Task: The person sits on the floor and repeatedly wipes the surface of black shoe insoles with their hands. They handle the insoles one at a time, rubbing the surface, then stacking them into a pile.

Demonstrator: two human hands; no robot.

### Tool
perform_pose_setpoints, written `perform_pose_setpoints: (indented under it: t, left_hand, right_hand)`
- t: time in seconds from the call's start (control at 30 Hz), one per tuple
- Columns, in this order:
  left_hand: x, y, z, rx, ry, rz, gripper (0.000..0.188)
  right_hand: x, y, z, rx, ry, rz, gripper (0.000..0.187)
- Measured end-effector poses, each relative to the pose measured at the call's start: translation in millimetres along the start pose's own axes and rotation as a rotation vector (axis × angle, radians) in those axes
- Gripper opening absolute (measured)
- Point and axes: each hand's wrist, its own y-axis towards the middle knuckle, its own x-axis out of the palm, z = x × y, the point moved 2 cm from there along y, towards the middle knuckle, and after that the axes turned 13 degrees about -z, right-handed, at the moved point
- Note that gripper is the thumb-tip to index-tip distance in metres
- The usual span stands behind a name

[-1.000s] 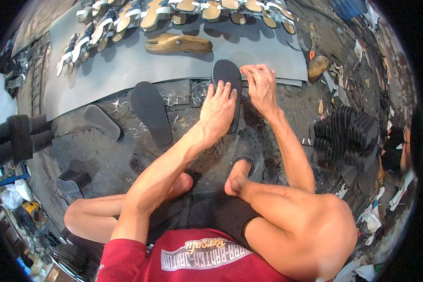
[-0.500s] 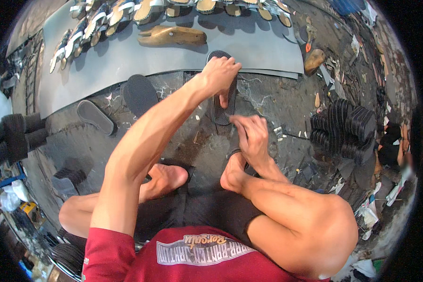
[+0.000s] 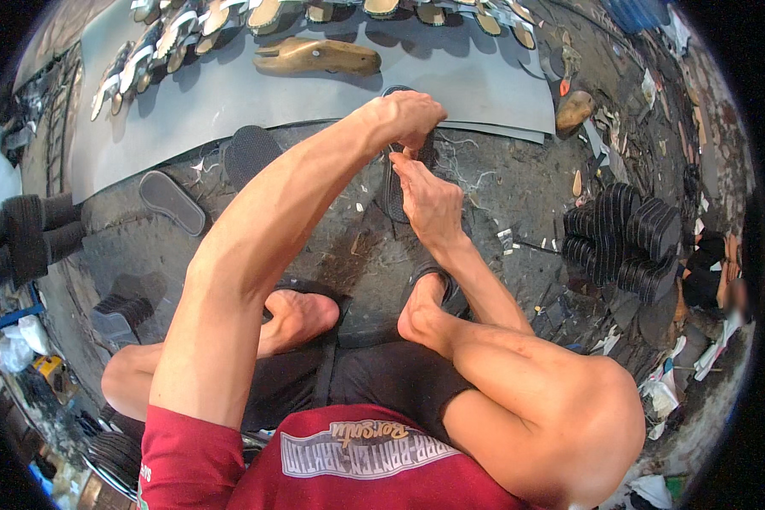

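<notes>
A dark shoe sole (image 3: 393, 202) lies on the ground ahead of me, largely covered by my hands. My left hand (image 3: 410, 117) reaches across its far half, fingers curled over it and holding it down. Close below, my right hand (image 3: 432, 200) is over the sole with thumb and fingers pinched together near the left thumb. Whatever is in that pinch is too small or hidden to make out. To the left lie a wide black textured sole (image 3: 252, 157) and a smaller grey sole with a pale rim (image 3: 172, 202).
A grey sheet (image 3: 204, 106) spreads across the far side, bearing a wooden shoe last (image 3: 317, 58) and a row of sandals (image 3: 263, 15). Stacked black soles (image 3: 608, 234) stand at the right, near another wooden last (image 3: 575, 112). Bundled dark soles (image 3: 25, 240) sit at the far left. Scraps litter the right.
My right hand has moved away from me along the sole, from its near end up to my left hand. The left hand stays on the far part, its wrist slightly shifted.
</notes>
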Motion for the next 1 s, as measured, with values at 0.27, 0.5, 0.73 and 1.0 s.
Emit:
perform_pose_setpoints:
  t: [0.27, 0.5, 0.73, 1.0]
  left_hand:
    - [0, 5, 0, -0.015, -0.013, -0.022, 0.057]
    - [4, 1, 0, 0.052, -0.051, -0.053, 0.089]
    - [11, 1, -6, 0.13, -0.017, 0.026, 0.091]
    - [23, -8, -8, 0.133, -0.043, 0.111, 0.109]
  right_hand:
    - [1, 14, 1, 0.014, -0.039, 0.017, 0.027]
    - [-22, -27, -24, 0.047, 0.025, -0.083, 0.013]
    - [-34, -63, -34, 0.027, 0.124, -0.136, 0.015]
    - [-38, -70, -27, 0.059, 0.224, -0.115, 0.01]
